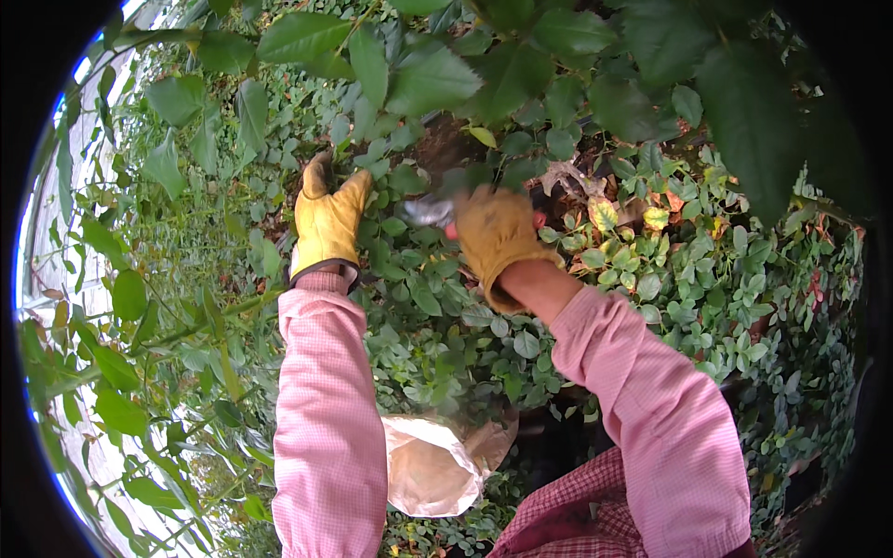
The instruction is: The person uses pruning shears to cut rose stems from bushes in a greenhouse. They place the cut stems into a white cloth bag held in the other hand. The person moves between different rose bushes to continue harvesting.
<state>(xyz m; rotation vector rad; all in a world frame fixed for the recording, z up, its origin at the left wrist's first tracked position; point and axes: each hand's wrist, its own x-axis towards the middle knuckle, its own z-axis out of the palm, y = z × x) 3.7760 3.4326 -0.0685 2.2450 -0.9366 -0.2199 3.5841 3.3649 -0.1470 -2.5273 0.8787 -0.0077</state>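
A yellow work glove covers my left hand [329, 216], which reaches into the low green foliage [425, 293]. Its thumb and fingers are spread in a V, and nothing shows between them. My right hand [497, 227], in a matching glove, is closed around a red-handled hand tool [451, 231]. The tool's metal end [429, 210] points left towards my left hand. Motion blur and the glove hide its exact shape; it may be pruning shears. Brown soil [443, 143] shows just beyond the tool.
Large leaves [432, 77] hang close across the top of the view. A leafy stem [202, 324] crosses at the left. An open whitish bag [436, 467] sits below, between my forearms. Yellowing leaves [603, 213] and a pale woody stump [572, 178] lie right of my right hand.
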